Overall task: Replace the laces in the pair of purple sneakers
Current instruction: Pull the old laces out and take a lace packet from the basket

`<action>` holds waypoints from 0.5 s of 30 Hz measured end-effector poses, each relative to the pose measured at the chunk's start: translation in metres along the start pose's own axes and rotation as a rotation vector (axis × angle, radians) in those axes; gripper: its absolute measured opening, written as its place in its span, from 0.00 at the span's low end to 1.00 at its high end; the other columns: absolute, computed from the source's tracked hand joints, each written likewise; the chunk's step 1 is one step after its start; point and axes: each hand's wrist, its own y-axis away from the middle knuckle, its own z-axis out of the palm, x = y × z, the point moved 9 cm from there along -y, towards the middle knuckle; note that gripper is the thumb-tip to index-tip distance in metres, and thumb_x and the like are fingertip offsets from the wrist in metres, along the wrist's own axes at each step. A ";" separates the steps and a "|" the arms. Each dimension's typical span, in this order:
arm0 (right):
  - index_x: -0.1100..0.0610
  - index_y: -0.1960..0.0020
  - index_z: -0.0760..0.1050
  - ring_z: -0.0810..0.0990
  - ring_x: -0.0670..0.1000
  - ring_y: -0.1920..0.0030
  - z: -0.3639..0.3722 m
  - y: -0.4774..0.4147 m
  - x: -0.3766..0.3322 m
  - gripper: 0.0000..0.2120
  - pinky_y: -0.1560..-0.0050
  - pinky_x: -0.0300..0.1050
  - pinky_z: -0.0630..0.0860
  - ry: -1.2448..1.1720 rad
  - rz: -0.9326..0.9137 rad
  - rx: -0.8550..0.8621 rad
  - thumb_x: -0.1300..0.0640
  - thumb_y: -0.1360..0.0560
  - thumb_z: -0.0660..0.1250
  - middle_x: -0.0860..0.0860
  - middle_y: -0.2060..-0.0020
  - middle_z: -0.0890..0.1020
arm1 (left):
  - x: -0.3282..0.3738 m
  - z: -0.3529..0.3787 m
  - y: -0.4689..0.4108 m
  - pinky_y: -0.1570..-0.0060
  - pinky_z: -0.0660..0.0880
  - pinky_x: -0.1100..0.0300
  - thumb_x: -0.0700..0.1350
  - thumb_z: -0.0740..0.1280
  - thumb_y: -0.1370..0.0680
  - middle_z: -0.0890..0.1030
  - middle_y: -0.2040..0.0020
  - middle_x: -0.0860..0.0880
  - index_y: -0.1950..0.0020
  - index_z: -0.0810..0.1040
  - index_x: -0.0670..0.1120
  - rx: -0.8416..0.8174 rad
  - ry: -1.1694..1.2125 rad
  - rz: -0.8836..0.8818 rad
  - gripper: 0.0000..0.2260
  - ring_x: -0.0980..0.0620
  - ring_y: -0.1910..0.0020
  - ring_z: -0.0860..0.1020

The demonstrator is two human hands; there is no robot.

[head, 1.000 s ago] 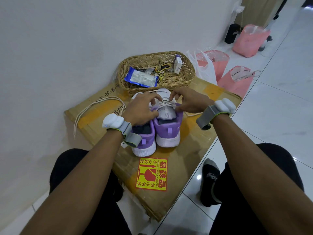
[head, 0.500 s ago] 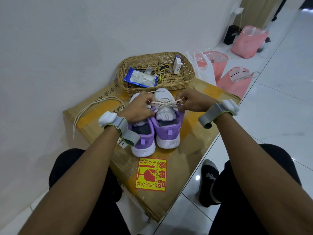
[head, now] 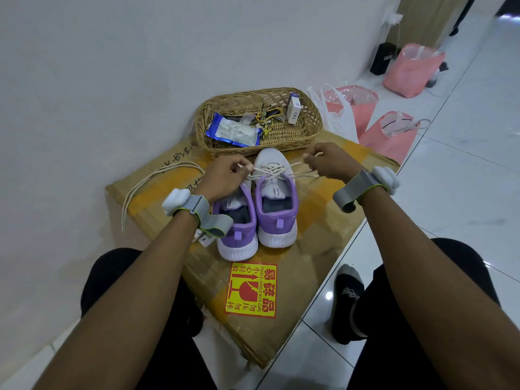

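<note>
**Both hands hold the lace ends of the right sneaker**

A yellow-and-red fragile sticker (head: 250, 289) sits by the near corner of the flat brown cardboard box (head: 318, 237), which lies on the tiled floor between the person's knees. Beyond the sticker, about mid-box, the left purple-and-white fabric sneaker (head: 237, 237) and the right purple-and-white fabric sneaker (head: 277, 209) stand touching, heels toward the person.

A cream cord lace (head: 271, 171) criss-crosses the right sneaker's eyelets. The left hand (head: 225, 178) has its fingers (head: 243, 167) curled, pinching the lace on the sneaker's left side. The right hand (head: 329, 163) has its fingers (head: 309, 157) pinching the other end, which is drawn out to the right.

A loose cream lace (head: 146, 182) trails over the box's left edge. At the far edge stands an oval woven wicker basket (head: 309, 125) holding a blue-and-white plastic packet (head: 233, 133) and a small white carton (head: 294, 108). Pink plastic bags (head: 391, 136) stand on the floor beyond the right corner.
</note>
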 end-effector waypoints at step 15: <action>0.57 0.45 0.79 0.78 0.53 0.49 -0.009 0.001 -0.019 0.12 0.49 0.46 0.71 0.161 -0.118 0.204 0.50 0.22 0.66 0.54 0.46 0.80 | 0.001 -0.017 0.000 0.39 0.69 0.53 0.44 0.67 0.25 0.80 0.42 0.44 0.42 0.81 0.46 0.175 -0.320 0.022 0.12 0.44 0.38 0.74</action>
